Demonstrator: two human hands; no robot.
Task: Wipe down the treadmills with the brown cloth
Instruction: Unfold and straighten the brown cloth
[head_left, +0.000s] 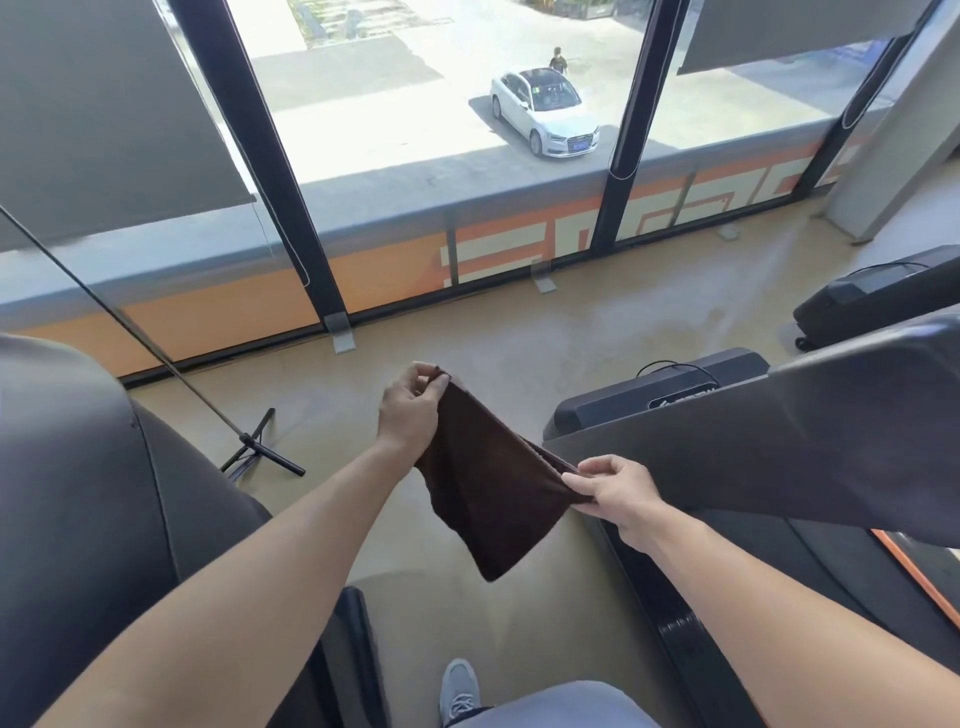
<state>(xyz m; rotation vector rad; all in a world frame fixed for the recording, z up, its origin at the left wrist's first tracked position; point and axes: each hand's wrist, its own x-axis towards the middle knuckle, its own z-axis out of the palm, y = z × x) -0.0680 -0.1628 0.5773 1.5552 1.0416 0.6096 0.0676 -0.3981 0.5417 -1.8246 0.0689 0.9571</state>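
Dark brown soft cloth hangs stretched between both hands, left hand pinching top corner, right hand pinching other corner, probably refolding it; grey treadmill rail just beyond right hand, not touched

Almost no text can be read here. On the front hood of the treadmill at the right there is a small white logo with a few letters, too blurred and partly hidden to make out. The white car outside the window carries a blue number plate whose characters are too small to read, along with a ring emblem on its grille, and the orange band along the bottom edge of the window bears large white blocky shapes that may be reversed lettering but cannot be deciphered.
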